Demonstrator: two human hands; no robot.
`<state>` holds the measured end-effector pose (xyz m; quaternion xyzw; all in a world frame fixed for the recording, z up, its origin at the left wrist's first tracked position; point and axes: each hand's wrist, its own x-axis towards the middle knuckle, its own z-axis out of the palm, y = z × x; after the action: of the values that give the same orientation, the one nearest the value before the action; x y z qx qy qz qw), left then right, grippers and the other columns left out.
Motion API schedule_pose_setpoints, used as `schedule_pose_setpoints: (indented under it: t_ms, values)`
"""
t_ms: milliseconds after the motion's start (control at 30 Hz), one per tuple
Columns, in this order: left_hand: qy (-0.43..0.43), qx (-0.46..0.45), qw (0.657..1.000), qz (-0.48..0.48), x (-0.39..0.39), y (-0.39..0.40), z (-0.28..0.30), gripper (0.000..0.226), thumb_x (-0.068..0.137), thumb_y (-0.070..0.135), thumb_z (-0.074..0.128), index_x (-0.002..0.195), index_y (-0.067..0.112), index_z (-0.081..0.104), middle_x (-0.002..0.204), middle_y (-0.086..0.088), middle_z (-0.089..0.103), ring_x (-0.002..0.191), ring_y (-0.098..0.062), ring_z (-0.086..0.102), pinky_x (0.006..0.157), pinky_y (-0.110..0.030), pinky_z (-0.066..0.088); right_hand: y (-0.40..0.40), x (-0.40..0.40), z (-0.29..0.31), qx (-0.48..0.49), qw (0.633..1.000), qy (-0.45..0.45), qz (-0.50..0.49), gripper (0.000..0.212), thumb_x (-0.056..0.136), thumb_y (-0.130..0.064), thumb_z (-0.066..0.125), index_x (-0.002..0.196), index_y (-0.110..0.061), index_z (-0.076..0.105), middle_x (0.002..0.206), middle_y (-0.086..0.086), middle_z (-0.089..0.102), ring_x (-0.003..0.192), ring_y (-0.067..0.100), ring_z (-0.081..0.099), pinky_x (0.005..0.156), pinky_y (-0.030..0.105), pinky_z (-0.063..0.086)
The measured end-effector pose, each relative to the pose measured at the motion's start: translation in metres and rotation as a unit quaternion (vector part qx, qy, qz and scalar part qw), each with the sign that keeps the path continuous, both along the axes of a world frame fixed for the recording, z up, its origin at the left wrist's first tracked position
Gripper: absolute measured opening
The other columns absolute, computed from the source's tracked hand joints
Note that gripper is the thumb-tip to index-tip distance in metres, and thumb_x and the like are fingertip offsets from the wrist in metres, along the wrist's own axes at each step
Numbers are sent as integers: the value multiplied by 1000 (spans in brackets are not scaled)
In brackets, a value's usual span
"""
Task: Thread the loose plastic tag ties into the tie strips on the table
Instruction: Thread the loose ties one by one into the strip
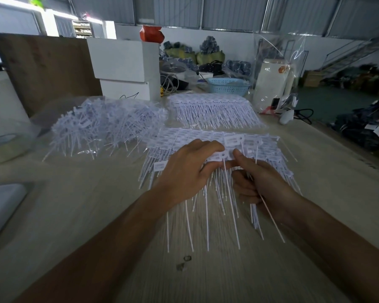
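Pale wooden table [79, 215] carries a loose tie heap [105, 125] far left and two tie strips. Left hand [184, 169] grips the near strip [214, 158]; right hand [256, 180] pinches a tie [269, 213] at its edge.

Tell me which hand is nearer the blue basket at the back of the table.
Right. The right hand sits almost straight in front of the blue basket, with stacked tie strips between them; the left hand lies further to the left.

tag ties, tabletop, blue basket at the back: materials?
Tag ties: white plastic, thin flexible tails, slightly glossy. Tabletop: pale wood-grain surface, likely laminate, matte. Blue basket: perforated moulded plastic, by its look.
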<state>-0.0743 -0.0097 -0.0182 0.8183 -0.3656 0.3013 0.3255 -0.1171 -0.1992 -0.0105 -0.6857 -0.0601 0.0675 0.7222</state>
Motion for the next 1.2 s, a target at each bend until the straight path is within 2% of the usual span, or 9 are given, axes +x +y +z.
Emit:
schedule_pose_setpoints:
  t_ms: [100, 300, 467, 567, 667, 833, 900, 1067, 1200]
  values:
    - [-4, 5, 1000, -11, -3, -1, 1, 25, 90, 20, 68, 115, 14, 66, 97, -5, 68, 89, -26, 61, 72, -45, 51, 2, 0, -3, -6, 1000, -26, -9, 39, 95, -50, 59, 65, -25, 63, 53, -2, 25, 44, 11, 21, 41, 22, 19]
    - [-42, 27, 999, -1, -3, 0, 3, 24, 91, 19, 64, 113, 9, 68, 93, -3, 69, 85, -25, 60, 67, -42, 52, 0, 4, -5, -5, 997, -73, -35, 37, 95, -47, 58, 81, -14, 65, 52, 0, 29, 42, 12, 24, 41, 23, 21]
    - [-59, 54, 997, 2, -1, 0, 1, 26, 96, 22, 57, 113, 7, 69, 97, -4, 72, 88, -27, 63, 68, -42, 53, 1, 3, -5, -6, 998, -65, -27, 38, 100, -42, 55, 73, -17, 63, 53, 2, 27, 42, 12, 22, 43, 23, 19]
    - [-28, 51, 998, -7, -2, 0, 0, 32, 99, 30, 47, 111, 9, 69, 95, -3, 72, 87, -26, 63, 70, -44, 53, 3, 0, -3, -11, 996, -79, -27, 39, 102, -36, 50, 72, -13, 59, 50, 0, 27, 41, 11, 22, 42, 21, 19]
    - [57, 14, 998, -28, -1, 0, 0, 26, 98, 27, 52, 112, 12, 69, 98, -2, 73, 90, -22, 68, 76, -43, 55, 4, -1, -1, -27, 995, -92, -23, 37, 103, -32, 46, 77, -7, 55, 49, -1, 26, 39, 10, 21, 41, 19, 20]
    - [181, -52, 978, -94, 1, -1, 5, 15, 99, 11, 59, 99, 7, 73, 87, 1, 75, 74, -9, 69, 73, -27, 55, 2, 0, -1, -95, 986, -137, -23, 36, 104, -29, 44, 81, -2, 52, 48, -2, 32, 38, 9, 24, 39, 19, 23]
    - [186, -68, 975, -105, 1, -2, 7, 15, 98, 9, 59, 98, 5, 74, 85, 1, 74, 73, -9, 69, 72, -23, 54, 1, 1, -1, -96, 985, -141, -28, 37, 102, -34, 46, 83, -3, 53, 48, -4, 34, 40, 9, 24, 40, 20, 24]
    - [186, -118, 970, -108, 2, -4, 5, 11, 98, 11, 60, 104, 11, 70, 81, 2, 72, 69, -12, 68, 69, -27, 54, -2, 3, -1, -40, 994, -98, -12, 38, 97, -43, 54, 73, -14, 58, 52, -5, 28, 43, 10, 23, 40, 20, 25]
    - [146, -81, 983, -71, 1, -2, 4, 14, 99, 13, 59, 107, 14, 71, 83, 6, 70, 74, -2, 65, 71, -32, 54, -6, 4, 0, -44, 996, -73, 28, 42, 98, -43, 51, 68, -14, 58, 55, -2, 26, 46, 11, 20, 43, 22, 21]
